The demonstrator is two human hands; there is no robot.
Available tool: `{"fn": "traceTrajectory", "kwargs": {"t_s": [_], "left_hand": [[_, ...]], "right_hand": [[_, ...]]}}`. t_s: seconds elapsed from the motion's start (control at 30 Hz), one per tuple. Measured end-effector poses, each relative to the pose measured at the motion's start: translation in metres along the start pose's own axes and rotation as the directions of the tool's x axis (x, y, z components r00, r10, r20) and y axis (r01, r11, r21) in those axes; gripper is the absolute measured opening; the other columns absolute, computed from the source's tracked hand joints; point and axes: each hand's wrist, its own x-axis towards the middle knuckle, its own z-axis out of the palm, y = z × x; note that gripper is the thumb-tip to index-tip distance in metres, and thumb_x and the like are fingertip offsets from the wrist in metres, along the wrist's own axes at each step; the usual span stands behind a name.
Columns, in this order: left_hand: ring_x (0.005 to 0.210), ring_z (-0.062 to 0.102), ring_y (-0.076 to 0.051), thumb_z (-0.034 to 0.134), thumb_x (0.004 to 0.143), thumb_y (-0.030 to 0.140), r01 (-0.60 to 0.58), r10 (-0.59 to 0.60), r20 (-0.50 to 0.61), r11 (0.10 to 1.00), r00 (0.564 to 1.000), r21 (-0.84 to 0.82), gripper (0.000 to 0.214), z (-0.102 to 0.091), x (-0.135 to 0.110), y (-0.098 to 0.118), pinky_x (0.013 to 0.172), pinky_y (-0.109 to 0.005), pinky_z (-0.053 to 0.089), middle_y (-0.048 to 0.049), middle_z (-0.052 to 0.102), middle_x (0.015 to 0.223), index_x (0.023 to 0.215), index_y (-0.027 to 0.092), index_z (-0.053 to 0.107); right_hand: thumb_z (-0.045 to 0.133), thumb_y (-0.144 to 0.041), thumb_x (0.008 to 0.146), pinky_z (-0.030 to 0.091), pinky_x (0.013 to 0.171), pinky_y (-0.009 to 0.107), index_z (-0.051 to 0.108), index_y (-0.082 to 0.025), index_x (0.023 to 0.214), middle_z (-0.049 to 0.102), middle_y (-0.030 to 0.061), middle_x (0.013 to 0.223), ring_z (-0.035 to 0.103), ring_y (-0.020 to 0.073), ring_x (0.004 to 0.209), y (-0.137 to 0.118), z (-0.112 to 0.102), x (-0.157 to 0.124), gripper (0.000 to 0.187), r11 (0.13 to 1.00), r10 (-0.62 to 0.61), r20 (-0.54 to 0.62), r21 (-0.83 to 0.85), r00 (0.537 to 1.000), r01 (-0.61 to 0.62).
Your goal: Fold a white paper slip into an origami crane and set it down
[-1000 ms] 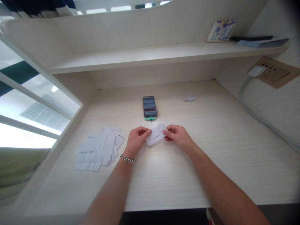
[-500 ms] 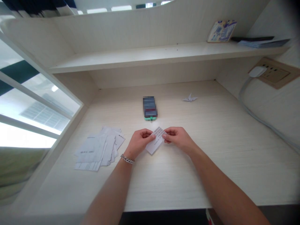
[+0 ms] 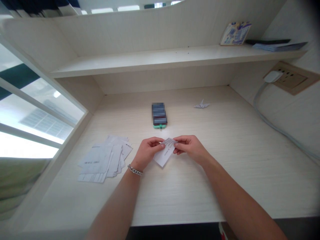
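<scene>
Between both hands is a small folded piece of printed white paper (image 3: 163,156), held at a slant just above the desk. My left hand (image 3: 149,150) pinches its left edge, thumb on top; a silver chain bracelet circles that wrist. My right hand (image 3: 189,147) pinches the right corner between thumb and fingers. The fingertips behind the paper are hidden. To the left lies a loose pile of printed paper sheets (image 3: 100,160). A folded paper crane (image 3: 201,105) sits farther back on the right.
A phone with a blurred screen (image 3: 159,113) and green lower edge lies beyond my hands on the pale desk (image 3: 245,166). Above runs a shelf (image 3: 140,63) with a colourful box (image 3: 235,33). At right, a white cable (image 3: 272,123) hangs from a wall socket (image 3: 293,78).
The paper has tipped slightly and its lower corner sits a little lower. Both hands keep their pinch on it, and the whole view has shifted slightly.
</scene>
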Motion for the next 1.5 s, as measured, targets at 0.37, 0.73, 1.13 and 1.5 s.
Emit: {"fn": "traceTrajectory", "kwargs": {"t_s": [0.37, 0.73, 1.13, 1.5], "left_hand": [[0.067, 0.060, -0.015, 0.069, 0.063, 0.022, -0.049, 0.047, -0.029, 0.993, 0.998, -0.106, 0.013, 0.003, -0.004, 0.007, 0.059, -0.025, 0.044, -0.0049, 0.069, 0.076, 0.075, 0.015, 0.071], [0.069, 0.061, -0.015, 0.061, 0.073, 0.028, -0.195, 0.188, 0.052, 0.949, 0.981, 0.247, 0.018, 0.007, -0.008, 0.007, 0.060, -0.024, 0.045, -0.0063, 0.069, 0.077, 0.080, 0.015, 0.071], [0.067, 0.060, -0.014, 0.064, 0.073, 0.030, -0.177, 0.163, 0.079, 0.957, 0.984, 0.231, 0.019, 0.005, -0.008, 0.007, 0.058, -0.022, 0.046, -0.0068, 0.068, 0.078, 0.081, 0.013, 0.066], [0.071, 0.060, -0.014, 0.059, 0.075, 0.021, -0.229, 0.193, 0.147, 0.929, 0.970, 0.290, 0.015, 0.003, -0.009, 0.009, 0.063, -0.023, 0.046, -0.0066, 0.069, 0.079, 0.083, 0.013, 0.070]], "right_hand": [[0.070, -0.024, 0.065, 0.052, 0.062, 0.029, 0.073, -0.016, 0.086, 0.068, 0.0049, 0.062, 0.063, 0.0138, 0.058, -0.001, -0.001, -0.003, 0.022, 0.989, -0.028, 0.043, 0.146, 0.999, 0.021], [0.070, -0.041, 0.066, 0.050, 0.059, 0.027, 0.072, -0.016, 0.088, 0.068, 0.0056, 0.075, 0.061, 0.0146, 0.066, 0.001, 0.009, 0.000, 0.033, 1.000, -0.007, 0.047, 0.011, 0.999, 0.007], [0.069, -0.037, 0.068, 0.051, 0.060, 0.027, 0.070, -0.014, 0.088, 0.068, 0.0056, 0.074, 0.061, 0.0138, 0.065, 0.004, 0.005, 0.001, 0.031, 1.000, 0.005, 0.114, -0.019, 0.994, -0.003], [0.070, -0.035, 0.068, 0.053, 0.058, 0.027, 0.071, -0.014, 0.088, 0.068, 0.0054, 0.073, 0.062, 0.0134, 0.064, 0.004, 0.000, 0.002, 0.029, 1.000, 0.025, 0.141, -0.014, 0.990, -0.023]]}}
